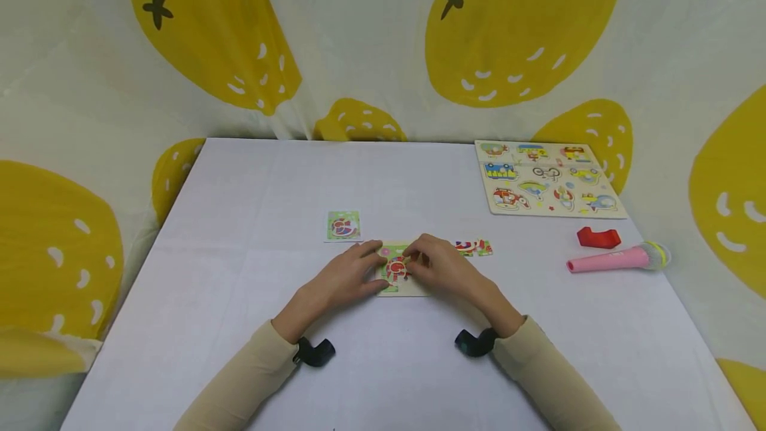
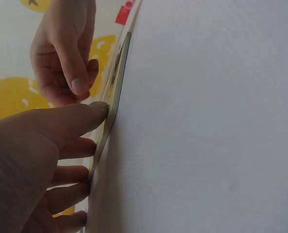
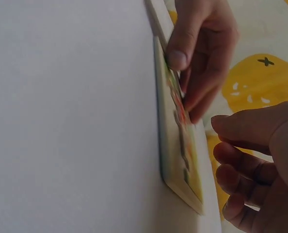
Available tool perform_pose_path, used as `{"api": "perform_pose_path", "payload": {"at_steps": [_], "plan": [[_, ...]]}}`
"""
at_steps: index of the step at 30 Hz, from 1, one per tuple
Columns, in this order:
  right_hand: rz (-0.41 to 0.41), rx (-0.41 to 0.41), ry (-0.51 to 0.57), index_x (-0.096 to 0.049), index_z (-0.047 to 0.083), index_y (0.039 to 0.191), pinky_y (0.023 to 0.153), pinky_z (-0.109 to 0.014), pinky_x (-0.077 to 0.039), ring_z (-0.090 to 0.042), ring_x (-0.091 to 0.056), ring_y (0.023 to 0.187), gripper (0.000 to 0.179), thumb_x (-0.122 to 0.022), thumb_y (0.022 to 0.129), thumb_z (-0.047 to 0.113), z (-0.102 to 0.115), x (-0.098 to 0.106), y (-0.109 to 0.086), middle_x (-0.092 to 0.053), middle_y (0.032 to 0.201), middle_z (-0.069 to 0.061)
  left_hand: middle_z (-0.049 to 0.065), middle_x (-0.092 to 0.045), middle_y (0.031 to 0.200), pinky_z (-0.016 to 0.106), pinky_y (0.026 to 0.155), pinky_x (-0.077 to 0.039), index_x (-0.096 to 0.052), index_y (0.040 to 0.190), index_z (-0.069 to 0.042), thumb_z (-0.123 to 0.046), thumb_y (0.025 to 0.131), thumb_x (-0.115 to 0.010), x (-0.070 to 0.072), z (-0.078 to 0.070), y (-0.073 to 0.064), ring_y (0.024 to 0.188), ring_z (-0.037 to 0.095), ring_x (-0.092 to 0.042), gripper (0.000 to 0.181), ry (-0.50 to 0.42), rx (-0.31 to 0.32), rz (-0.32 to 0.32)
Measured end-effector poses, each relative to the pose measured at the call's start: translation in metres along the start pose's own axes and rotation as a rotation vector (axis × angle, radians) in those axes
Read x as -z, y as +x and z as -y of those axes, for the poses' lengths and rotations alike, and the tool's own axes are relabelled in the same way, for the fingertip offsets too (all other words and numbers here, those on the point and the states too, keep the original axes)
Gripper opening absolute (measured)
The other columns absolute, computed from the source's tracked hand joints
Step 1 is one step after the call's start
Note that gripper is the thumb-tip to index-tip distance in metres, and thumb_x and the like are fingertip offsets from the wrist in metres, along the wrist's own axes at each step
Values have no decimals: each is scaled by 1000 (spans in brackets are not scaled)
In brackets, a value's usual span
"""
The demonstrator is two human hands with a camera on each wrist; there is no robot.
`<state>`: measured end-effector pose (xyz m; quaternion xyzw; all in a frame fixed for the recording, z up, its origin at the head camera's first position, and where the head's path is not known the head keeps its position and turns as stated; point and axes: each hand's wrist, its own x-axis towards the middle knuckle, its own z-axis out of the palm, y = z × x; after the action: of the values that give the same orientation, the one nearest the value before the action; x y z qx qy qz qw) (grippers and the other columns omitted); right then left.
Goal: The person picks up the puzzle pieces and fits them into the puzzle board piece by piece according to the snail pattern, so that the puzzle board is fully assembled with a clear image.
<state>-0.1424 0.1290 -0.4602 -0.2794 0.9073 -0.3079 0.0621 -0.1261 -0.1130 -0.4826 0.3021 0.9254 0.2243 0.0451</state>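
A small puzzle board (image 1: 409, 290) with a red and green picture lies between both hands in the head view. The left hand (image 1: 353, 275) rests at its left side, fingers spread. In the left wrist view the left thumb (image 2: 98, 110) touches the board's edge. Over the board's right part, the right hand (image 1: 443, 265) hovers with loosely bent fingers. Nothing shows between the right fingers (image 3: 229, 153) in the right wrist view. A square picture piece (image 1: 344, 225) lies behind the left hand. More picture pieces (image 1: 481, 247) lie behind the right hand, partly hidden by it.
At the back right lies a larger wooden puzzle board (image 1: 550, 179) with vehicle pictures. A red curved block (image 1: 598, 238) and a pink toy microphone (image 1: 616, 259) lie in front of it. All stand on a white-covered table (image 1: 251, 245) before a patterned curtain.
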Motion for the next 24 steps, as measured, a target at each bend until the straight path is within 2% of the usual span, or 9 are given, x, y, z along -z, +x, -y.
{"api": "perform_pose_path", "payload": {"at_steps": [7, 12, 17, 24], "plan": [[-50, -50, -15, -71, 8, 111, 73, -26, -51, -15, -60, 86, 23, -74, 90, 15, -12, 19, -1, -68, 102, -3, 14, -51, 149, 45, 113, -43, -69, 125, -10, -43, 89, -74, -1, 1, 0, 136, 34, -51, 49, 13, -15, -10], [-59, -75, -27, -69, 7, 115, 74, -27, -50, -19, -60, 89, 26, -73, 91, 15, -19, 30, -4, -68, 107, -6, 14, -49, 151, 45, 114, -43, -67, 127, -11, -45, 89, -73, -2, 0, 0, 137, 34, -50, 51, 6, -1, 14], [-73, -112, -35, -69, 5, 116, 74, -29, -50, -20, -59, 90, 28, -73, 91, 15, -30, 40, -9, -67, 108, -8, 12, -47, 153, 45, 115, -41, -66, 129, -11, -47, 89, -73, -3, 0, 1, 139, 33, -48, 54, 7, 14, 39], [-89, -169, -52, -69, 4, 116, 71, -27, -48, -22, -59, 88, 29, -74, 89, 14, -48, 49, -18, -66, 107, -10, 11, -46, 153, 44, 114, -42, -65, 130, -12, -48, 89, -72, -4, 0, 0, 138, 32, -49, 55, 26, 21, 37]]}}
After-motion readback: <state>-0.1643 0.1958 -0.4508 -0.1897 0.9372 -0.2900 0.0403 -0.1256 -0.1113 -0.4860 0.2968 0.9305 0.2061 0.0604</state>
